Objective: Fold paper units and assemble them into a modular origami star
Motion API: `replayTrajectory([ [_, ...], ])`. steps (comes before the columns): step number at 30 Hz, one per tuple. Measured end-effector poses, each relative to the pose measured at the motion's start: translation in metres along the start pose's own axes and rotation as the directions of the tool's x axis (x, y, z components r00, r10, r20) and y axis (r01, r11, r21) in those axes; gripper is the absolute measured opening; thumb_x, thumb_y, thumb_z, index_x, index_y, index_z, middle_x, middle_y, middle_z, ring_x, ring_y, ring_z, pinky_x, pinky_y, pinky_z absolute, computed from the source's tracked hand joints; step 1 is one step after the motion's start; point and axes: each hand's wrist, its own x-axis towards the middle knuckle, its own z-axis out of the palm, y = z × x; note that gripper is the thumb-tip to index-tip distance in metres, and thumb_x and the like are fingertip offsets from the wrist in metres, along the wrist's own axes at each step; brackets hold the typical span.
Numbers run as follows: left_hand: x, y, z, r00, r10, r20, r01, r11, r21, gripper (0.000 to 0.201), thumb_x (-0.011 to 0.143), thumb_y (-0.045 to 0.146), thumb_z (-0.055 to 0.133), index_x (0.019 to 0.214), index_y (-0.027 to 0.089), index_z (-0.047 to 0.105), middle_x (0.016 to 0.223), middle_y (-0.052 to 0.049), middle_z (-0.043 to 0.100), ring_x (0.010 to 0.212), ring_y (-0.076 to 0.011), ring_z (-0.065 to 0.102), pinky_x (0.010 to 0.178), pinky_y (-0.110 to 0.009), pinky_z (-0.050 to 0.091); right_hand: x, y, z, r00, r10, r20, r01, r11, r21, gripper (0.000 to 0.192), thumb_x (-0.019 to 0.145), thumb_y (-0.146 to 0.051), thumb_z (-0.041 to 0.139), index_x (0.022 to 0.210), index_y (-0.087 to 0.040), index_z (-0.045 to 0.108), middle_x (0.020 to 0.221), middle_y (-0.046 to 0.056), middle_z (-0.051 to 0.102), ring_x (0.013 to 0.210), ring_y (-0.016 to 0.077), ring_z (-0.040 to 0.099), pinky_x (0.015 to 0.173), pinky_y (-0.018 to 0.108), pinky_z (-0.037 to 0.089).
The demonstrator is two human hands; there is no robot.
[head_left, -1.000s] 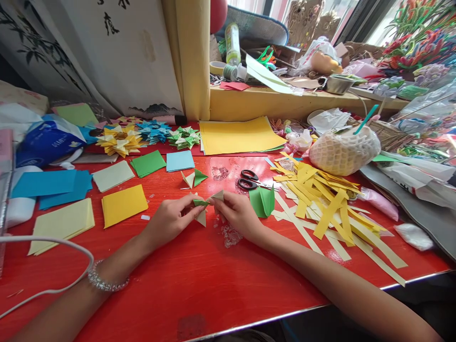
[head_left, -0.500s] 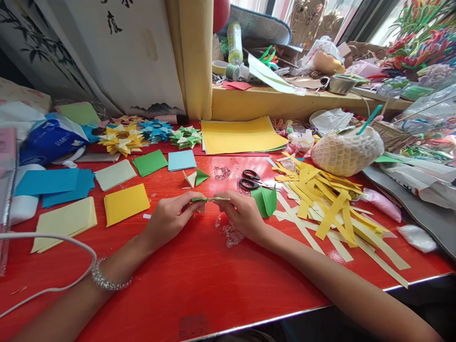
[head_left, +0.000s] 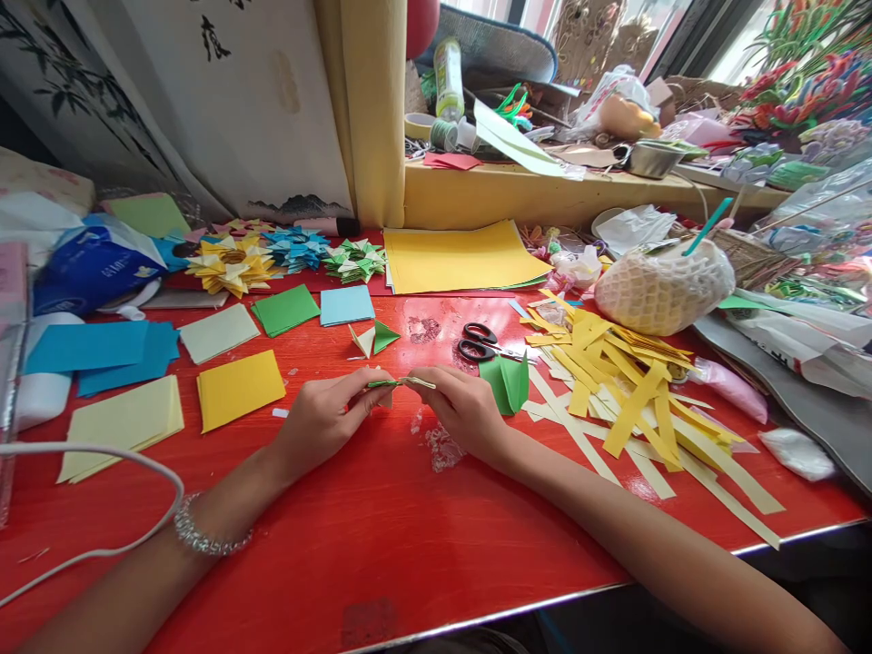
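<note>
- I have left hand (head_left: pixel 320 420) and right hand (head_left: pixel 464 407), both grips pinched on a flat folded paper piece (head_left: pixel 401 382) just above the table (head_left: pixel 381 545).
- Finished paper stars (head_left: pixel 290 254) sit at the back; one folded piece (head_left: pixel 373 338) lies done; unfolded squares (head_left: pixel 240 389) remain, so I judge it mid-way.

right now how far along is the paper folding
Done: finished star shapes in yellow, blue and green lie at the back, plus one folded piece mid-table. In hand: the left hand and right hand pinch a small green and cream folded unit between them. Left: unfolded paper squares and cut yellow strips.
</note>
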Motion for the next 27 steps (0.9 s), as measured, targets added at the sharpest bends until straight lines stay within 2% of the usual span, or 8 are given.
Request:
replayTrajectory([
  [10,-0.0008,0.0001,0.0006,0.999,0.04,-0.025,-0.038,0.997,0.065,0.011,0.084,0.023,0.049,0.091,0.021,0.056,0.065,0.007,0.067,0.048,-0.0063,0.058,0.049,-0.015,0.042,-0.0015,0.001,-0.0004,0.997,-0.073,0.026,0.075,0.994,-0.085,0.02,0.087,-0.017,0.039,0.089,-0.014,0.059,0.068,0.003,0.06,0.056,0.0091,0.049,0.052,0.018,0.037],
  [17,-0.0014,-0.0023,0.002,0.998,0.045,-0.031,-0.043,0.996,0.077,0.011,0.084,0.022,0.048,0.09,0.021,0.057,0.061,0.008,0.065,0.047,-0.0059,0.057,0.048,-0.015,0.041,-0.0024,0.0035,0.0001,0.997,-0.057,0.055,0.063,0.993,-0.104,0.021,0.088,-0.02,0.038,0.091,-0.015,0.059,0.063,0.001,0.053,0.052,0.0083,0.044,0.049,0.018,0.034],
  [23,-0.0013,-0.0028,0.0011,1.0,0.0,0.021,-0.001,0.999,0.036,0.016,0.086,0.02,0.043,0.091,0.021,0.058,0.065,0.006,0.066,0.054,-0.0079,0.06,0.053,-0.017,0.043,-0.001,0.0049,0.0003,0.996,-0.044,0.083,0.049,0.997,-0.06,0.02,0.088,-0.02,0.04,0.091,-0.015,0.059,0.069,0.003,0.059,0.057,0.0088,0.05,0.052,0.018,0.036],
  [27,-0.0007,-0.0033,0.0011,1.0,-0.025,0.018,0.025,1.0,0.017,0.017,0.085,0.02,0.042,0.092,0.022,0.058,0.067,0.005,0.066,0.057,-0.0092,0.061,0.055,-0.018,0.044,0.0002,0.0053,-0.0002,0.993,-0.038,0.108,0.041,0.999,-0.026,0.02,0.088,-0.021,0.039,0.09,-0.016,0.059,0.076,0.004,0.064,0.064,0.0095,0.055,0.056,0.018,0.039],
])
